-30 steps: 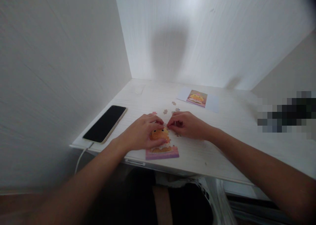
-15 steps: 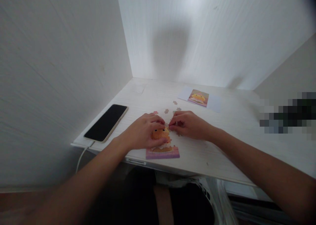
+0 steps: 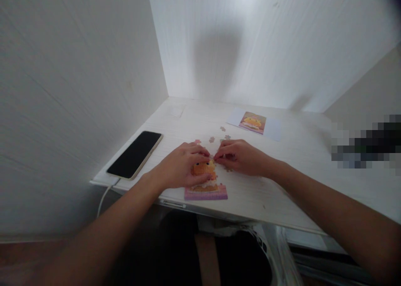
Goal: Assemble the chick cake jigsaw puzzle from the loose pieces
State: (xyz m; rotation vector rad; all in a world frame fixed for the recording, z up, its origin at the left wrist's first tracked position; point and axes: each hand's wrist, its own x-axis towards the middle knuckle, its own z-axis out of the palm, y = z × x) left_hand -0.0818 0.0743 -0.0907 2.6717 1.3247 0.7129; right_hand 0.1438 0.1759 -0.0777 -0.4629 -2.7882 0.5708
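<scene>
At lower centre of the frame, the left hand (image 3: pixel 180 167) rests, thumb and fingers apart, on the part-built jigsaw puzzle (image 3: pixel 205 188); the right hand (image 3: pixel 244 157) has its fingertips pinched together at the upper right edge, whether on a piece I cannot tell. Light, level pressure should suit such thin-looking card, with knobbed loose pieces (image 3: pixel 212 139) above on the white, grained tabletop (image 3: pixel 257 198).

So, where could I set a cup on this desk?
Bare: beyond the right forearm, right of the white sheet; also between phone and loose pieces. Crowded: the puzzle, partly under the left hand, and around the right hand.
</scene>
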